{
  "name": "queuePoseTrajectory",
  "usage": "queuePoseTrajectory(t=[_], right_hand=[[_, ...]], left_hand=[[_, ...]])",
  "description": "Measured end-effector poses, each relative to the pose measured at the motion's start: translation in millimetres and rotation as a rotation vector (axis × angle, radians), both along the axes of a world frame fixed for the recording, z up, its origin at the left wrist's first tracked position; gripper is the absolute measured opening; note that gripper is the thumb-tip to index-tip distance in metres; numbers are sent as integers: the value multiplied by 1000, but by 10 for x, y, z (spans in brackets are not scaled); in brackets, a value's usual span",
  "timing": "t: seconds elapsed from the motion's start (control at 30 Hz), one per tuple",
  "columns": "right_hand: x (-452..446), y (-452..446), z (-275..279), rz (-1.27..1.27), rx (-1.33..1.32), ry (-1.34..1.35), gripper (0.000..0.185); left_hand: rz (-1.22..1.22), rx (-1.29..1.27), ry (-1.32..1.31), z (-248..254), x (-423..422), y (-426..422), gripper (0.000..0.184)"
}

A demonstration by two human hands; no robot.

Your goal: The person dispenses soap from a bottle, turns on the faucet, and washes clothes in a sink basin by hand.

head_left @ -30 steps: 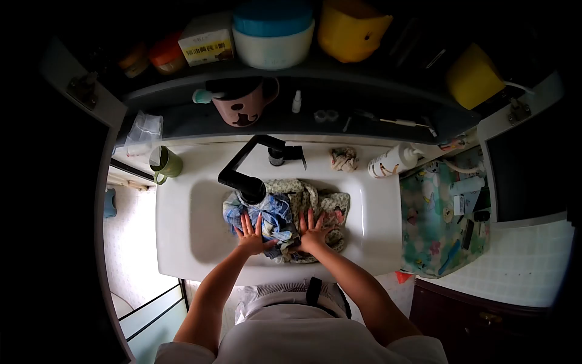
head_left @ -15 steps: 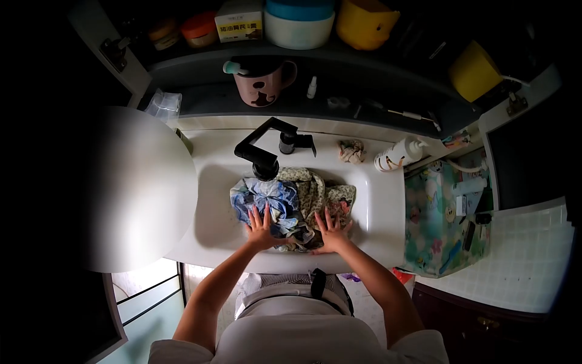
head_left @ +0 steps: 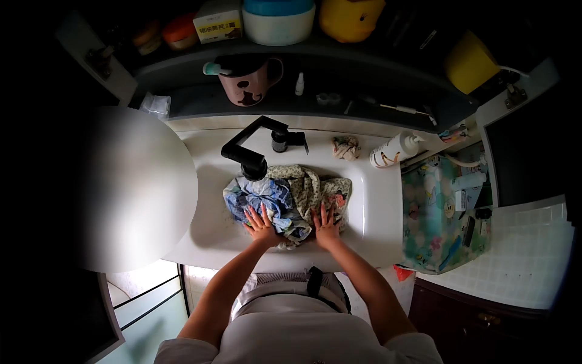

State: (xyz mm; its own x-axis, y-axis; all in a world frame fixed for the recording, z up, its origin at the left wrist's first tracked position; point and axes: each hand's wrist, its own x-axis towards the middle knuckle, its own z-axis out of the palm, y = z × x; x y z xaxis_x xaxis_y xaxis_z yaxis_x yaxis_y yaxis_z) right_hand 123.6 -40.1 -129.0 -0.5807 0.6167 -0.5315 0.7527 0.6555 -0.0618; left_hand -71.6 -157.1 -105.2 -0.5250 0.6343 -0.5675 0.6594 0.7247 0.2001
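Note:
A crumpled heap of patterned cloth lies in the white sink (head_left: pixel 206 227). Its left part is a blue and white cloth (head_left: pixel 251 193); toward the right is a beige cloth with a small dark print (head_left: pixel 309 182) and a reddish patch. My left hand (head_left: pixel 262 229) presses flat on the lower edge of the blue cloth, fingers spread. On the printed cloth rests my right hand (head_left: pixel 326 228), its fingers stretched forward and a little apart. Just above the heap hangs the spout of the black faucet (head_left: pixel 251 151). Whether the cloths are separate garments, I cannot tell.
Behind the sink, a scrunchie-like bunched cloth (head_left: pixel 346 147) and a white pump bottle (head_left: pixel 394 150) sit on the rim. A pink mug (head_left: pixel 245 85) stands on the dark shelf (head_left: pixel 194 103). A round white shape (head_left: pixel 145 188) blocks the left side.
Both hands stay on the cloth. My right hand has turned, its fingers closer together and pointing more straight ahead. The whole view has shifted slightly.

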Motion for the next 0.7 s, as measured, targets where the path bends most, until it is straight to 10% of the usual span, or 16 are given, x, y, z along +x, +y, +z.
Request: queuePoseTrajectory(t=[0.17, 0.3, 0.47, 0.7], right_hand=[[-50, 374, 572, -92, -271, 376, 85], [-437, 741, 971, -268, 48, 662, 81], [-797, 1041, 685, -160, -6, 217, 111], [-822, 1246, 444, -93, -116, 152, 117]], left_hand=[[-108, -54, -121, 549, -374, 87, 135], [-44, 393, 145, 879, -646, 418, 99], [-319, 184, -81, 532, -1086, 899, 97], [-410, 570, -10, -353, -1225, 1168, 106]])
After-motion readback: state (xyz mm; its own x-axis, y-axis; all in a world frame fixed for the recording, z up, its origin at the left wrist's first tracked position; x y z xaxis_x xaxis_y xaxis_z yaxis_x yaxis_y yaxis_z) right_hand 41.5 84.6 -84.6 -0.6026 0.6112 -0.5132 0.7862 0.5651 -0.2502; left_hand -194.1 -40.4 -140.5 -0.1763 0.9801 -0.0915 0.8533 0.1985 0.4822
